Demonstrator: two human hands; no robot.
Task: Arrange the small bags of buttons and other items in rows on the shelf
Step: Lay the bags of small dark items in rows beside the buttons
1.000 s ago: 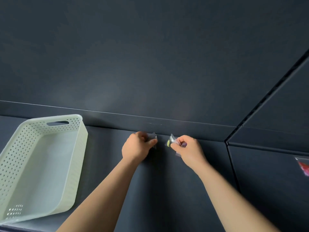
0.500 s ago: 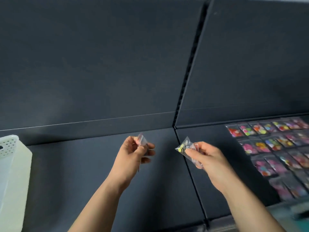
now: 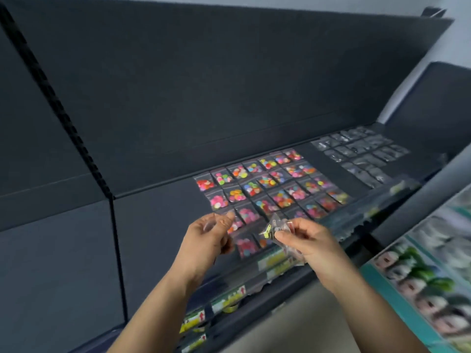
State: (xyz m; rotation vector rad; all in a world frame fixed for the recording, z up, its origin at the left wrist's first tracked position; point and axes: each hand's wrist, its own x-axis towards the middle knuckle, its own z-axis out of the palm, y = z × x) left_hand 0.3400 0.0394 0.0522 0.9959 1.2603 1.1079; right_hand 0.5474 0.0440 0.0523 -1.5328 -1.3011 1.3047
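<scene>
My left hand [image 3: 207, 238] pinches one small clear bag [image 3: 207, 225] between thumb and fingers, its contents lost to blur. My right hand [image 3: 308, 242] grips one yellow-green item bag [image 3: 274, 228], thumb on top; whether a second bag sits behind it I cannot tell. The two hands hover apart above the front of the dark shelf [image 3: 153, 225]. Just beyond my fingertips lie the bright button bags [image 3: 267, 184], set edge to edge in at least four rows, the nearest partly hidden by my hands and too blurred for an exact count. Well beyond my right hand, a second block of dark-content bags [image 3: 356, 151] lies in about four rows. Below my wrists runs one strip of price labels [image 3: 270, 261].
</scene>
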